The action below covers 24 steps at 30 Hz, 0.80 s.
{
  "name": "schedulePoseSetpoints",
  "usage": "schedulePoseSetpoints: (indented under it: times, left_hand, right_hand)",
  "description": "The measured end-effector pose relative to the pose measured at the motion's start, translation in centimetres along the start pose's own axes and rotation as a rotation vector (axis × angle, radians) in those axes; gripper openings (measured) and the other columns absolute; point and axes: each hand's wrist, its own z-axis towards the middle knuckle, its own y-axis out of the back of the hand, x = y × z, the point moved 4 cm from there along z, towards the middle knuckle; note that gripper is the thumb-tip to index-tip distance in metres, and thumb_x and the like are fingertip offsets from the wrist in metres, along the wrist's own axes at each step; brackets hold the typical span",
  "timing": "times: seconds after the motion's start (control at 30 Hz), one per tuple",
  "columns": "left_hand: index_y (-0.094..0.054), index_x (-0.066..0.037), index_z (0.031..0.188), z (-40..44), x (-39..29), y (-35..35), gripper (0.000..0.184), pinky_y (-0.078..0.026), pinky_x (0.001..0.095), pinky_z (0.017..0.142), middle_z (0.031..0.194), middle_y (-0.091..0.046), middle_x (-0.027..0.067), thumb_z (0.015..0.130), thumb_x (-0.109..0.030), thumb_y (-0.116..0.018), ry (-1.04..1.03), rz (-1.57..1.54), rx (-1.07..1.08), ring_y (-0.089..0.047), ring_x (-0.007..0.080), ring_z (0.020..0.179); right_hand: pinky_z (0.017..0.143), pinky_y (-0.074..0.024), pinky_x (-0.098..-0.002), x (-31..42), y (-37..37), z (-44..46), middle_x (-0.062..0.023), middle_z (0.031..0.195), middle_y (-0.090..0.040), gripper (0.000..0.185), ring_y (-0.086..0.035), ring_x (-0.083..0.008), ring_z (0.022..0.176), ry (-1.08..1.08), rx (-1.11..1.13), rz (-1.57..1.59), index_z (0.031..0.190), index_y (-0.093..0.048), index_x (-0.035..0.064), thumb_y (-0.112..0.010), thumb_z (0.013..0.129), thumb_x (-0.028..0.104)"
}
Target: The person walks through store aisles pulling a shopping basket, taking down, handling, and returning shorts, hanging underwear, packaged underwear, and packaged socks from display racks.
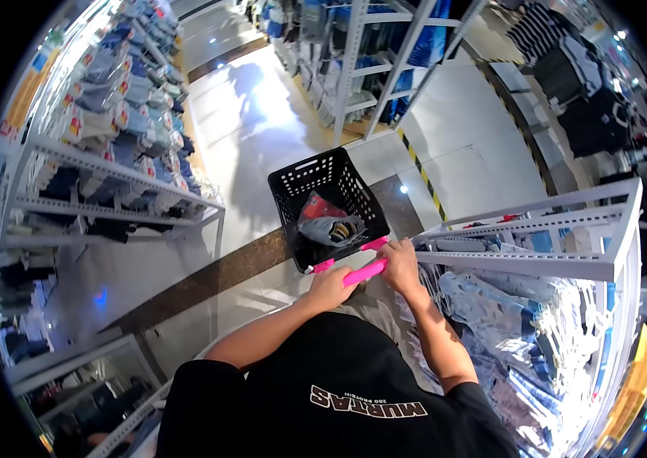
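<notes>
My left hand (329, 288) is closed round the left end of a bright pink cart handle (364, 272). At the handle's right end my right hand (400, 264) grips it too, fingers wrapped. Just ahead of both hands is the cart's black perforated plastic basket (287, 221). Inside it lie a grey bundle (325, 230), which looks like folded cloth or a bag, and a red packet (322, 206). A dark striped item (344, 231) shows at the bundle's opening; its kind is unclear.
Racks of hanging clothes (129, 114) line the left side. Close on my right stands a white metal rack (560, 263) with denim garments (484, 309). Ahead is another white-framed rack (354, 69). Yellow-black tape (424, 177) runs along the tiled floor (235, 145).
</notes>
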Motion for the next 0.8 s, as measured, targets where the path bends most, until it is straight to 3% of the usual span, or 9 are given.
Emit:
schedulePoseSetpoints:
  times: [0.07, 0.17, 0.3, 0.33, 0.47, 0.63, 0.73, 0.8]
  left_hand:
    - [-0.068, -0.010, 0.093, -0.1, -0.2, -0.5, 0.022, -0.052, 0.0499, 0.067, 0.082, -0.069, 0.0155, 0.087, -0.031, -0.070, 0.032, 0.000, -0.038, -0.067, 0.0390, 0.077]
    - [-0.067, -0.010, 0.093, 0.6, -0.3, -0.8, 0.022, -0.051, 0.0508, 0.067, 0.081, -0.069, 0.0155, 0.087, -0.031, -0.070, 0.053, 0.010, -0.083, -0.066, 0.0398, 0.077]
    - [-0.066, -0.010, 0.097, 1.3, -0.7, -1.5, 0.023, -0.051, 0.0518, 0.068, 0.082, -0.069, 0.0163, 0.087, -0.031, -0.070, 0.103, 0.020, -0.122, -0.066, 0.0406, 0.078]
    - [-0.066, -0.010, 0.098, 1.6, -0.6, -1.9, 0.024, -0.051, 0.0521, 0.068, 0.082, -0.069, 0.0165, 0.087, -0.031, -0.070, 0.120, 0.027, -0.126, -0.066, 0.0409, 0.079]
    - [-0.066, -0.009, 0.099, 2.6, -0.7, -2.4, 0.023, -0.052, 0.0497, 0.070, 0.084, -0.069, 0.0189, 0.089, -0.029, -0.070, 0.142, 0.028, -0.150, -0.067, 0.0409, 0.081]
    - [-0.063, -0.008, 0.099, 4.0, -1.3, -2.1, 0.023, -0.052, 0.0519, 0.072, 0.087, -0.070, 0.0159, 0.089, -0.029, -0.066, 0.164, 0.072, -0.163, -0.067, 0.0404, 0.082]
    - [-0.062, -0.007, 0.100, 5.5, -3.3, -1.5, 0.023, -0.054, 0.0514, 0.072, 0.093, -0.072, 0.0157, 0.088, -0.026, -0.065, 0.083, 0.267, -0.290, -0.069, 0.0391, 0.082]
    - [-0.061, -0.007, 0.100, 7.2, -3.9, -1.5, 0.022, -0.055, 0.0517, 0.072, 0.090, -0.072, 0.0161, 0.087, -0.025, -0.065, 0.260, 0.369, -0.170, -0.070, 0.0386, 0.080]
  right_hand:
    - [0.077, -0.0420, -0.0476, -0.3, 0.2, 0.5, -0.0102, 0.082, -0.060, 0.008, -0.053, -0.0354, 0.083, 0.044, -0.012, 0.023, 0.077, -0.064, 0.0101, -0.068, 0.072, 0.006]
    - [0.076, -0.0418, -0.0474, -0.7, 0.7, 1.8, -0.0104, 0.085, -0.060, 0.008, -0.053, -0.0354, 0.084, 0.047, 0.000, 0.052, 0.077, -0.064, 0.0105, -0.067, 0.072, 0.006]
    - [0.102, -0.0411, -0.0522, -1.4, 0.4, 3.1, -0.0082, 0.093, -0.061, 0.016, -0.056, -0.0338, 0.098, 0.082, -0.051, -0.099, 0.083, -0.066, 0.0123, -0.071, 0.069, 0.007]
    - [0.112, -0.0332, -0.0572, -1.2, 0.4, 3.2, -0.0090, 0.097, -0.060, 0.016, -0.055, -0.0333, 0.104, 0.055, -0.056, -0.102, 0.085, -0.067, 0.0112, -0.069, 0.070, 0.006]
    - [0.112, -0.0332, -0.0559, -0.5, -0.4, 3.7, -0.0103, 0.092, -0.062, 0.014, -0.056, -0.0324, 0.101, 0.164, 0.066, -0.103, 0.084, -0.066, 0.0085, -0.068, 0.070, 0.007]
    - [0.105, -0.0374, -0.0517, -0.6, -0.4, 5.3, -0.0074, 0.080, -0.063, 0.006, -0.057, -0.0310, 0.093, 0.217, -0.016, -0.093, 0.076, -0.063, 0.0109, -0.067, 0.072, 0.010]
    - [0.103, -0.0381, -0.0501, -0.6, -0.7, 6.2, -0.0077, 0.080, -0.064, 0.006, -0.057, -0.0305, 0.090, 0.233, -0.024, -0.092, 0.076, -0.064, 0.0111, -0.068, 0.071, 0.010]
    - [0.102, -0.0385, -0.0491, -0.4, -0.7, 7.0, -0.0079, 0.079, -0.064, 0.007, -0.057, -0.0303, 0.088, 0.243, -0.037, -0.071, 0.075, -0.064, 0.0112, -0.069, 0.070, 0.010]
